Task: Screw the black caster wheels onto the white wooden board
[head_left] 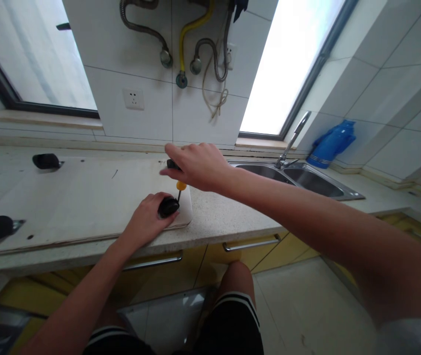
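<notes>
A white board lies flat on the counter, with two black casters fixed near its left end. At the board's right corner stands another black caster, and my left hand is wrapped round it. My right hand grips a screwdriver with a black and yellow handle from above. The screwdriver's shaft points down to the base of the caster under my left hand. Whether a screw sits under the tip is too small to tell.
A double steel sink with a tap is set in the counter to the right. Beside it leans a blue garment-like bundle. Yellow cabinets with a metal handle run below the counter edge. Hoses hang on the tiled wall.
</notes>
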`<state>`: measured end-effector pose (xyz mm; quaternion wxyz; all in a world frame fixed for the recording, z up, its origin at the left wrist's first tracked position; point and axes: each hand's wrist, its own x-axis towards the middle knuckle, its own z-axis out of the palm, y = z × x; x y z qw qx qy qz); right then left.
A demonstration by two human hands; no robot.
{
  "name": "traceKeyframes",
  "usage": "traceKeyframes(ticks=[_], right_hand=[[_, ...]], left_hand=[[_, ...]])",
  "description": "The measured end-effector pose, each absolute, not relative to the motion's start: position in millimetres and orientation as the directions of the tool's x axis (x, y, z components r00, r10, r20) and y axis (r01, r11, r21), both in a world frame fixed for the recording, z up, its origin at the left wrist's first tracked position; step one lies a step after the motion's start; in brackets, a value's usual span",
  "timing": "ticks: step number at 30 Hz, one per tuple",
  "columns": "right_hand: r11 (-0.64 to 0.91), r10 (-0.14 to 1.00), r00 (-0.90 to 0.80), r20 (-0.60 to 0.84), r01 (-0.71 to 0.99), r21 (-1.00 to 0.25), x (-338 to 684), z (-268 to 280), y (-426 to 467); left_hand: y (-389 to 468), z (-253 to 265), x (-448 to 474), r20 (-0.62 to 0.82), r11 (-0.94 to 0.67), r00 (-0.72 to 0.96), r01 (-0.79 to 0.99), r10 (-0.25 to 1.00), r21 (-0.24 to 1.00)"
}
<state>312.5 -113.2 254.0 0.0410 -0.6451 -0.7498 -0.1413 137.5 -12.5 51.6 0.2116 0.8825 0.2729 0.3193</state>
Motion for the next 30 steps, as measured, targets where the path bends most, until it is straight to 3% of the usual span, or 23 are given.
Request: traceKeyframes(ticks=[4, 8, 12, 15, 17, 20, 21, 24, 28, 30], right_hand=[[0.364, 0.931, -0.364, 0.038, 0.931, 0.016, 322, 264, -111], [0.129, 0.962, -0.159, 0.22, 0.981, 0.148, 321, 265, -113], [0.307, 0.952, -0.308, -0.004, 0.949, 0.071, 314, 267, -117], [0.155, 0.975, -0.182, 0.13, 0.969, 0.192, 309, 268, -118], [0.08, 0.98, -0.113, 0.161, 0.976, 0.202, 308, 269, -116], [0.243, 0.97, -0.244, -0.002, 0.963, 0.115, 309, 270, -114], [0.255, 0.966, -0.257, 0.012, 0.961, 0.104, 310, 270, -113], [0.09, 0.977, -0.117, 0.177, 0.984, 0.151, 310, 269, -114], [0.256, 0.966, -0.258, 0.008, 0.961, 0.106, 308, 269, -119], [0.199, 0.974, -0.213, 0.076, 0.968, 0.156, 308, 269, -120]], left_hand=[[-13, 52, 137, 0.454, -0.762, 0.65, 0.321, 0.609, 0.563], [-13, 52, 137, 0.457, -0.758, 0.645, 0.314, 0.612, 0.572], [-14, 53, 137, 0.445, -0.757, 0.655, 0.318, 0.611, 0.571], [-13, 52, 137, 0.449, -0.761, 0.653, 0.323, 0.61, 0.563], [-13, 51, 136, 0.451, -0.763, 0.655, 0.319, 0.606, 0.563], [-12, 50, 136, 0.455, -0.766, 0.66, 0.305, 0.598, 0.565], [-12, 49, 136, 0.458, -0.767, 0.659, 0.301, 0.597, 0.566], [-12, 50, 136, 0.462, -0.766, 0.654, 0.301, 0.599, 0.568], [-12, 50, 136, 0.448, -0.758, 0.659, 0.303, 0.605, 0.577], [-12, 50, 136, 0.448, -0.759, 0.66, 0.304, 0.604, 0.575]])
